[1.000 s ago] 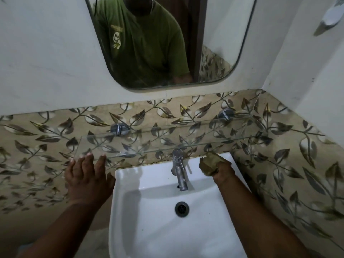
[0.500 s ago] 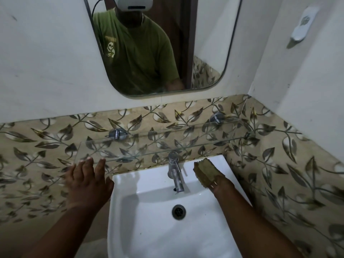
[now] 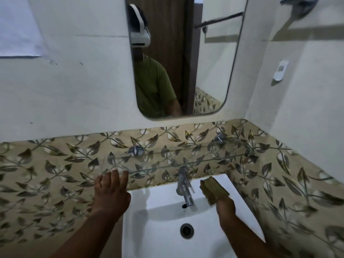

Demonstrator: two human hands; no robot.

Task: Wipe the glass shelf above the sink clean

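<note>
A clear glass shelf (image 3: 204, 157) runs along the leaf-patterned tiles on two chrome mounts, just above the white sink (image 3: 160, 220). My left hand (image 3: 111, 192) lies flat with fingers apart, its fingertips touching the shelf's left front corner. My right hand (image 3: 225, 205) is over the sink's right side, below the shelf, and grips a brownish-green folded cloth (image 3: 214, 189). The cloth hides most of its fingers and does not touch the glass.
A chrome tap (image 3: 184, 187) rises from the sink's back between my hands, its top close under the shelf. A mirror (image 3: 186, 56) hangs above. The side wall at right carries a white holder (image 3: 281, 70) and a towel bar.
The view has tilted up and swung left, so more mirror and wall show. My right hand with the cloth sits slightly lower from the shelf; my left hand stays at the shelf's left corner.
</note>
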